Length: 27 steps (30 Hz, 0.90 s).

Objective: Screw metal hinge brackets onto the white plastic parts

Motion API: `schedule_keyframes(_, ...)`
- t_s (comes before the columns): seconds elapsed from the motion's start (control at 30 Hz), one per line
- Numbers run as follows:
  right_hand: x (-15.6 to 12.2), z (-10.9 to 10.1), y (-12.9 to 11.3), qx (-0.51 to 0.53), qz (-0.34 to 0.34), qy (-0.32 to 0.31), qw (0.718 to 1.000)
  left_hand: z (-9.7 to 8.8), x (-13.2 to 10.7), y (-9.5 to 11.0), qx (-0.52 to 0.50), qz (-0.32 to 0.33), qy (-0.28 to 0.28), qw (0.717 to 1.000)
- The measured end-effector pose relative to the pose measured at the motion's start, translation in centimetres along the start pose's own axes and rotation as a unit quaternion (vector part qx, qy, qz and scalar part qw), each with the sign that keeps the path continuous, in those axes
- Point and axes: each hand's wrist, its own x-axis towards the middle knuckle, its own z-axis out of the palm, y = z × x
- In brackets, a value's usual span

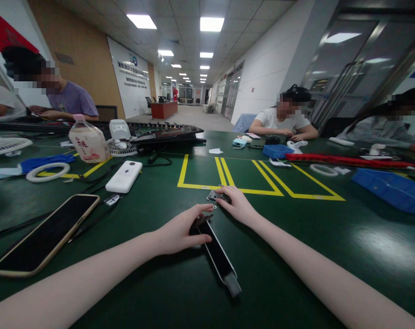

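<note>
A long narrow black strip with a pale edge and a grey end piece point(218, 256) lies on the green table point(296, 246) in front of me. My left hand point(180, 230) rests on its far end, fingers curled around it. My right hand point(236, 204) lies just beyond, fingertips pressed on a small metal part point(213, 195) at the yellow tape line. A tiny ring-like piece point(215, 206) lies between the hands.
A black phone point(46, 235), a white power bank point(124, 176), cables, a tape roll point(47, 172) and a drink bottle point(88, 141) lie to the left. Blue trays point(392, 189) and a red strip point(348, 161) are at the right. Three other people sit around the table.
</note>
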Motion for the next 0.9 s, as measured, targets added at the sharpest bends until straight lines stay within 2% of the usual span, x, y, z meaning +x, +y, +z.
schedule_keyframes(0.17, -0.1, -0.2, 0.1, 0.029, 0.007, 0.024, 0.999, -0.2, 0.1, 0.1, 0.022, 0.018, -0.018, 0.999)
schedule_keyframes(0.4, -0.1, -0.4, -0.4, 0.056, 0.000, 0.013, 0.998, -1.1, 0.1, 0.7, 0.026, 0.015, -0.063, 0.998)
schedule_keyframes(0.53, -0.3, -0.6, -1.0, 0.067, -0.001, 0.027, 0.997, -1.5, 0.2, 0.6, 0.012, 0.030, -0.073, 0.997)
schedule_keyframes(0.73, -1.2, -1.2, -2.9, 0.150, 0.037, 0.057, 0.986, -1.1, 0.4, -0.2, 0.000, 0.020, -0.036, 0.999)
schedule_keyframes(0.9, -1.5, -0.7, -4.2, 0.283, 0.095, 0.025, 0.954, -0.6, 0.5, -0.9, -0.001, 0.009, 0.042, 0.999)
